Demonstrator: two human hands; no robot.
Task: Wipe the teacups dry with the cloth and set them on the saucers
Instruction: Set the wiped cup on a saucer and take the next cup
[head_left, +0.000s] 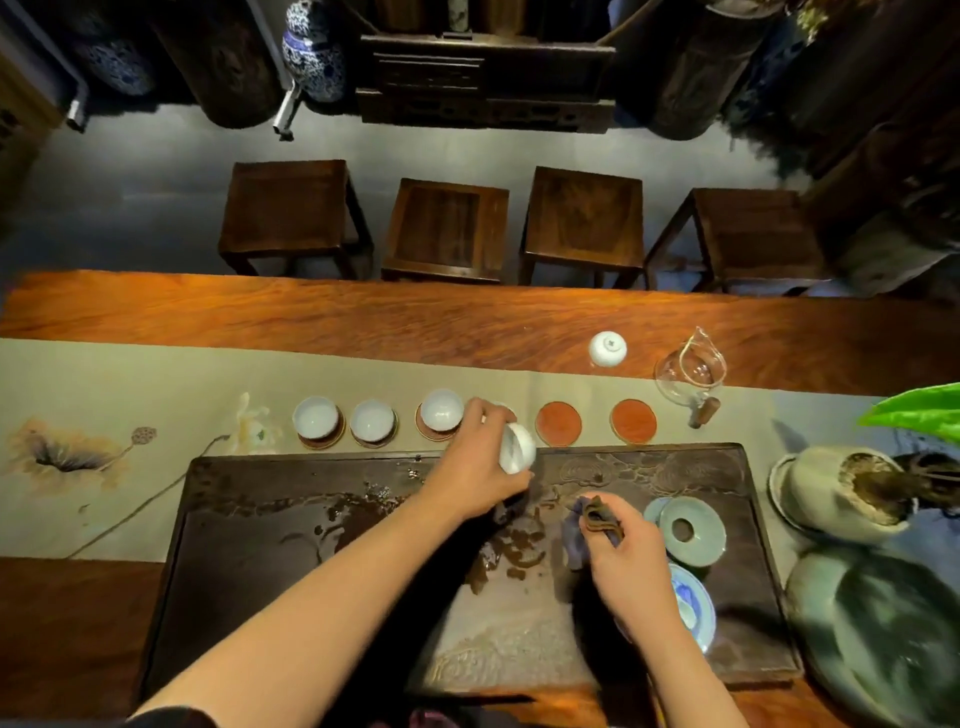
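My left hand (475, 467) grips a white teacup (517, 448), tilted on its side, above the far edge of the dark tea tray (270, 545). A brown folded cloth (597, 517) is pinched in my right hand (626, 551) over the tray's right half. Three white teacups (315, 417) (372, 421) (441, 410) stand upright on saucers in a row on the beige runner. Two red saucers (558, 423) (633, 421) to their right are bare. Another saucer is mostly hidden behind my left hand.
A glass pitcher (688, 371) and a white lid (608, 349) stand beyond the saucers. A celadon ring dish (693, 530) and a blue-and-white bowl (693, 608) sit on the tray's right. A potted plant (852, 488) is at the right, with several stools (447, 228) behind the table.
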